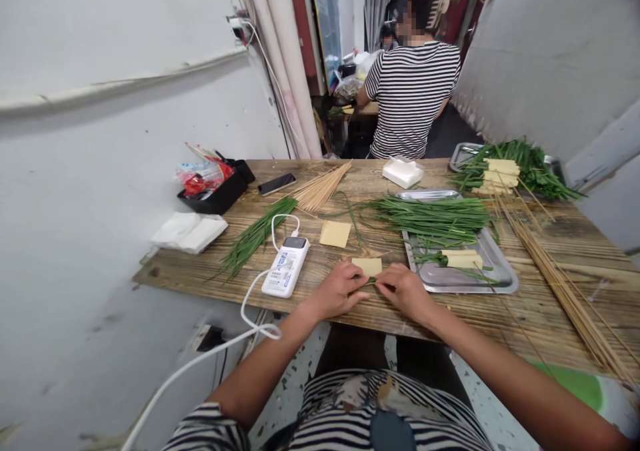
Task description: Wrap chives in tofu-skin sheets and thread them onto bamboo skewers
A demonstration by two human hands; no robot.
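Near the table's front edge, my left hand (343, 291) and my right hand (404, 292) face each other with fingers pinched. Between their fingertips a small bit of green chives (371, 280) shows, lying at the near edge of a pale yellow tofu sheet (367, 265). Most of the chives are hidden by my fingers. Beyond my left hand lies a small stack of square tofu sheets (335, 234). Right of my right hand, a metal tray (500, 281) holds long chives (435, 216) and several skewered tofu rolls (463, 258).
A white power bank (286, 268) with a cable lies left, beside more chives (260, 234). Bamboo skewers (320, 190), a phone (277, 184), a black box (215, 196) and tissues (190, 232) are behind. Long skewers (565, 288) lie right. Another person (415, 98) sits beyond the table.
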